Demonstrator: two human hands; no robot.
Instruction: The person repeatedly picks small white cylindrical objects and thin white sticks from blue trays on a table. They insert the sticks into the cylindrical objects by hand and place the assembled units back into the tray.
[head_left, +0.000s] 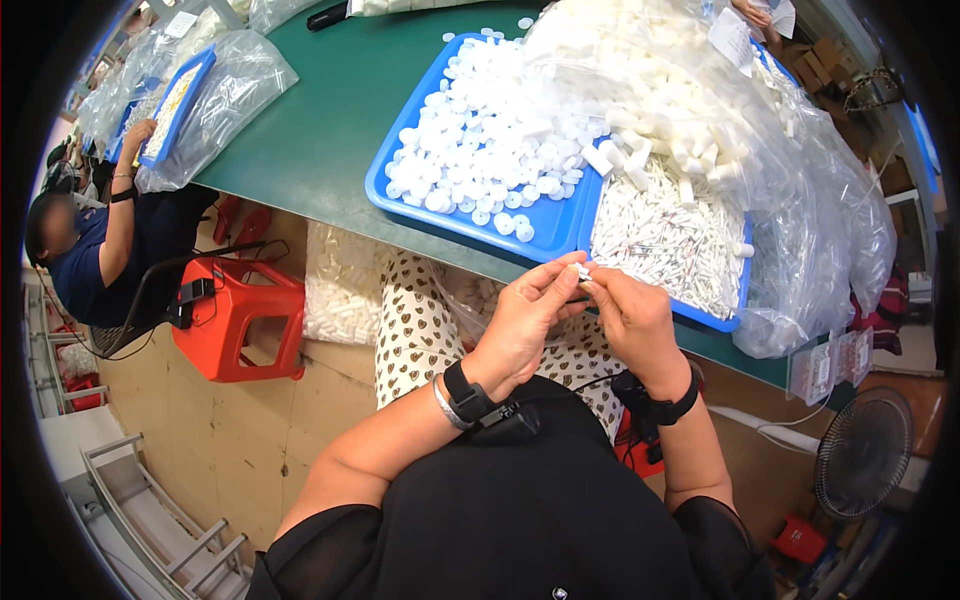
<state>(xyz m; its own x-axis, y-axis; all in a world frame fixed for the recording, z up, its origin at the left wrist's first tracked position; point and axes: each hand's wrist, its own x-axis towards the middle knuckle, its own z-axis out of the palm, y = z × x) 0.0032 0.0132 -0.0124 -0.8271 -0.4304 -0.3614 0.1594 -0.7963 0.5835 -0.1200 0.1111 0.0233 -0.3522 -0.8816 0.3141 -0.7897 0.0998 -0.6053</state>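
Observation:
My left hand (527, 318) and my right hand (638, 325) meet in front of the table edge, fingertips almost touching. Between them they pinch a small white piece (584, 273); the fingers cover most of it, so its exact shape is hidden. Just beyond my hands, a blue tray (375, 183) holds many translucent white round caps (480, 130). Next to it on the right, a second blue tray (738, 318) is filled with thin white stick-like parts (665, 238). Several short white tubes (625, 158) lie on its far side.
Large clear plastic bags (690, 60) of cream-white pieces bulge over the trays from the back right. The green table (300, 130) runs left, where another person (100, 240) works at a blue tray. A red stool (245, 315) stands at left, a black fan (863, 455) at right.

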